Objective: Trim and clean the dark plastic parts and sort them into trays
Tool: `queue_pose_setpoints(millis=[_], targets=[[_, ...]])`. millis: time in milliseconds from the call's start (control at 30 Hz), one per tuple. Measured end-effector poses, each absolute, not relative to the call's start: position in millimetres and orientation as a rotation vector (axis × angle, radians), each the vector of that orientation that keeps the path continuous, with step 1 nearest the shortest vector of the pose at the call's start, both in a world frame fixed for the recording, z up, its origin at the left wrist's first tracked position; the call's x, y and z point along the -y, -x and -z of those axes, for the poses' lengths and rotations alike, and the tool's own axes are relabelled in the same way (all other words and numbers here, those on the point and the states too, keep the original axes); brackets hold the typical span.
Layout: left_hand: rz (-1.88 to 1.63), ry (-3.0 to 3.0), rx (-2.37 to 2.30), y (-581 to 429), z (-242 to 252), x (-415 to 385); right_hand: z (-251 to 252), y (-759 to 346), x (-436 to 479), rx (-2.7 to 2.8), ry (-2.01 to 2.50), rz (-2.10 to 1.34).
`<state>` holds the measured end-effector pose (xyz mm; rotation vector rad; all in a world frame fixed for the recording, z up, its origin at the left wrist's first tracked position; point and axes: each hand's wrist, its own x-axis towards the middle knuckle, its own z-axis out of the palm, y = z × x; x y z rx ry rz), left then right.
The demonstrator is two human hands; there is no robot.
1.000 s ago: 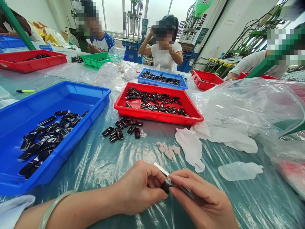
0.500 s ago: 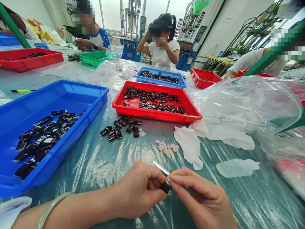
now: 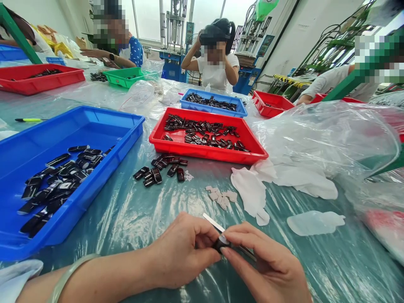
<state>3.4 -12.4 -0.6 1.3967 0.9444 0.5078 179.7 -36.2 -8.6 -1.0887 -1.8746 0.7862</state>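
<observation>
Right thumb has slid back a little, so the small black plastic piece (image 3: 221, 243) shows more at the bottom middle of the frame.
Left hand (image 3: 179, 252) pinches the piece with closed fingers, and right hand (image 3: 268, 269) is closed around a thin silver metal blade (image 3: 212, 221) lying against it. It seems best to hold the piece still, press softly, and keep fingertips off the blade edge.
</observation>
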Motion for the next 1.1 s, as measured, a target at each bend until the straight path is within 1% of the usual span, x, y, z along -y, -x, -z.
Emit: queue_pose_setpoints(millis=[267, 500, 733, 1000, 1100], targets=[[-0.532, -1.398, -0.965, -5.3, 1.7, 12.1, 11.4, -180.1, 37.9, 1.974, 1.066, -0.648], [-0.529, -1.41, -0.966, -5.9, 1.2, 12.9, 12.4, -179.9, 38.5, 1.999, 1.101, -0.599], [-0.524, -1.408, -0.976, -6.1, 0.6, 13.2, 12.7, -179.4, 41.2, 2.004, 1.126, -0.647], [-0.513, -1.397, -0.985, -6.4, 0.0, 13.1, 12.7, -178.2, 39.3, 2.03, 1.098, -0.624], [-0.515, -1.35, -0.961, -5.7, 0.6, 11.8, 10.4, -178.7, 38.7, 2.016, 1.1, -0.671]])
